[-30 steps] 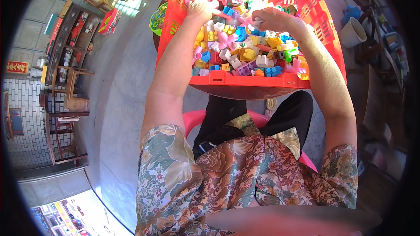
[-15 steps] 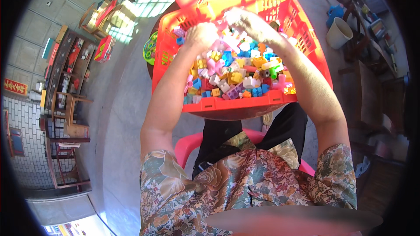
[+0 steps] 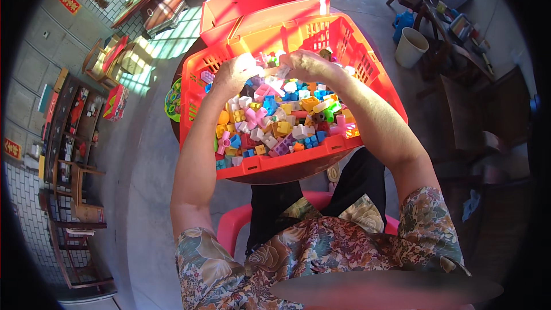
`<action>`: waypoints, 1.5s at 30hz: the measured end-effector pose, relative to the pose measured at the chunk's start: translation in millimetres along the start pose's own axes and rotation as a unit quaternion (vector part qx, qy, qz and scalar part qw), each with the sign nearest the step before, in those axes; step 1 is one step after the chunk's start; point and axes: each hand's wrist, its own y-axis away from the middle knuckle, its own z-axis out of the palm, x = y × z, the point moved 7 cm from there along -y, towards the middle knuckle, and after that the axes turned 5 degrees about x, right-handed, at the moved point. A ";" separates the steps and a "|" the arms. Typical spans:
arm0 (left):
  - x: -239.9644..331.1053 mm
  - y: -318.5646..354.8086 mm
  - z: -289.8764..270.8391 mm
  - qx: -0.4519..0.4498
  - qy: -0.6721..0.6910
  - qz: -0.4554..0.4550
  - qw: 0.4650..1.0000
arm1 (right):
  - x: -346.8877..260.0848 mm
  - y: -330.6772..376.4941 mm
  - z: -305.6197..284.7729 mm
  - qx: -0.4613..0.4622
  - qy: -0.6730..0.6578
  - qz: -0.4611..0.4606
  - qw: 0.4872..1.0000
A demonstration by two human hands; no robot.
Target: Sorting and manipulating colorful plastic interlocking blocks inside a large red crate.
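A red slatted plastic basket (image 3: 252, 166) full of mixed toy building blocks (image 3: 281, 129) stands in front of me. Over its far half, my left hand (image 3: 236, 73) has its fingers curled in, facing my right hand (image 3: 310, 66). The right hand's fingers are bent and pinched together near a small whitish piece. Strong sunlight washes out the fingertips, so what either hand grips cannot be made out. Below the hands lie pink, white, yellow, blue and purple blocks, some pink pieces tube-shaped.
Behind the basket stands a red open box (image 3: 264, 3). A green openwork plastic basket (image 3: 172, 100) sits at its left. Farther off are a whitish bucket (image 3: 411, 46) on the right, a wooden chair (image 3: 80, 181) and shelves on the left. A pink seat (image 3: 232, 227) is under me.
My hands have come closer together above the blocks, with the right one lowered beside the left. The view has shifted, showing more of the red box behind.
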 end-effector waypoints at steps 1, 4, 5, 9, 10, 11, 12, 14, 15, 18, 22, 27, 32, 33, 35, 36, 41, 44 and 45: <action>-5.3 -2.1 -1.4 0.037 0.045 -0.070 0.996 | -4.9 -0.4 -0.2 -0.007 -0.020 -0.006 1.000; -1.2 -4.4 -8.2 0.118 0.115 -0.105 0.981 | -2.1 1.3 -12.2 0.038 -0.130 0.039 0.990; -8.2 -1.3 -4.3 0.132 0.237 -0.179 0.946 | -0.4 1.1 -13.7 0.041 -0.128 0.041 0.990; -9.8 3.8 20.7 0.069 0.351 -0.266 0.895 | 12.8 1.3 -21.9 0.097 -0.297 0.113 0.943; -7.0 7.2 26.6 0.043 0.349 -0.289 0.890 | 16.5 1.2 -19.2 0.092 -0.353 0.145 0.920; -9.0 7.2 25.5 0.035 0.295 -0.264 0.918 | 12.1 -3.2 -18.3 0.096 -0.388 0.127 0.908; -29.4 8.7 29.7 0.052 0.140 -0.150 0.977 | 9.0 -7.6 -16.2 0.095 -0.390 0.124 0.908; -15.7 5.7 37.4 0.018 0.073 -0.109 0.991 | 9.7 -8.2 -13.7 0.094 -0.441 0.093 0.888; -14.7 2.2 41.0 0.016 0.076 -0.111 0.991 | 11.1 -8.9 -12.8 0.097 -0.472 0.062 0.874; -16.5 2.8 32.1 0.053 0.215 -0.203 0.954 | 5.9 -3.7 -15.5 0.093 -0.496 0.100 0.857; -23.8 -0.1 12.0 0.125 0.422 -0.262 0.859 | 1.2 -1.2 -19.7 0.075 -0.504 0.090 0.855; -8.7 -0.1 -21.4 0.254 0.514 -0.153 0.805 | -11.4 -0.2 -6.9 0.012 -0.556 0.087 0.826; -2.6 3.0 -9.2 0.198 0.456 -0.244 0.833 | -10.3 -3.4 -0.3 -0.004 -0.501 0.057 0.864; -4.7 3.3 -7.2 0.192 0.447 -0.249 0.837 | -9.2 -4.3 -0.7 0.018 -0.507 0.050 0.860; -9.9 5.2 -10.3 0.202 0.461 -0.222 0.835 | -14.1 -4.6 -5.8 0.045 -0.518 0.036 0.853; -13.6 8.2 -10.9 0.205 0.459 -0.223 0.835 | -16.7 -6.0 -7.4 0.042 -0.519 0.033 0.853; 5.3 2.2 -15.1 0.194 0.462 -0.208 0.840 | -7.2 1.2 -25.8 0.119 -0.472 0.056 0.872; 5.9 1.3 -21.2 0.205 0.472 -0.163 0.841 | -17.1 3.9 -31.7 0.113 -0.494 0.039 0.861; 4.8 2.9 -22.4 0.206 0.472 -0.163 0.842 | -19.5 4.1 -32.6 0.115 -0.498 0.036 0.859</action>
